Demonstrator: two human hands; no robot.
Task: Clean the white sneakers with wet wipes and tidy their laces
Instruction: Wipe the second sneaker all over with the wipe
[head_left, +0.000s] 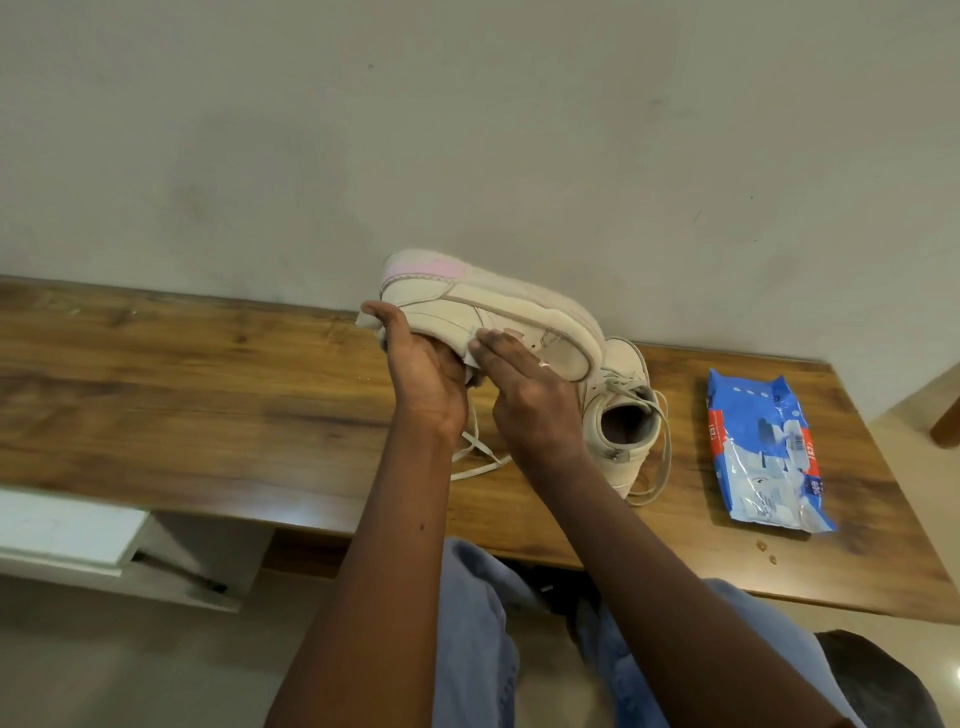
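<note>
My left hand (421, 364) grips one white sneaker (488, 312) from below, holding it on its side above the wooden table (208, 374), sole up and away from me. My right hand (524, 384) lies with straight fingers on the sneaker's side, pressing a white wet wipe (474, 358) against it; only a corner of the wipe shows. Laces (475, 457) hang from the held shoe onto the table. The second white sneaker (621, 415) stands upright on the table just right of my hands, its laces loose around it.
A blue pack of wet wipes (763, 452) lies on the table at the right. A plain wall rises directly behind the table. A white shelf (67, 530) sits below the table's left front edge. My knees in blue trousers are under the table.
</note>
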